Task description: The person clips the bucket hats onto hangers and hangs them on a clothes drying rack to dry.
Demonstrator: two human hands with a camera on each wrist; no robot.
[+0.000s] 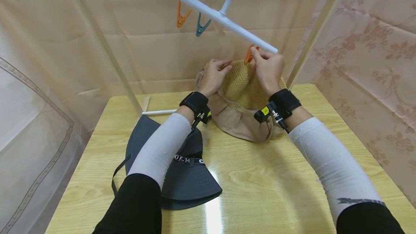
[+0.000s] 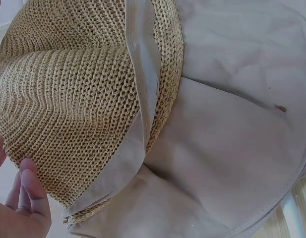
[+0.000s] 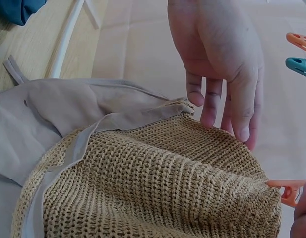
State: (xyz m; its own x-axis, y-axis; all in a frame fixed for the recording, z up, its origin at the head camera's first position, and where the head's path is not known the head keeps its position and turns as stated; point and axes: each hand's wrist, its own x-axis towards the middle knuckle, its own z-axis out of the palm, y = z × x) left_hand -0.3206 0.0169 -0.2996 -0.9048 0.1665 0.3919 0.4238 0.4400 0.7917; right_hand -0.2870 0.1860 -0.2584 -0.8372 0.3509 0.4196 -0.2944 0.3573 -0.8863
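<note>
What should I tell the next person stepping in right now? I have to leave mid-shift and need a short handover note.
Left hand: fingers curled on the top edge of the straw hat, holding it up under the rack bar.
Right hand: pinching the orange clip at the hat's top edge.
The hat's beige brim hangs down to the table. A grey hat lies flat on the table under the left forearm. Two more clips, orange and teal, hang free on the bar.
Done: straw hat lifted to the clip.
Left: whether the clip has bitten is unclear, so check it; the grey hat is not hung.
</note>
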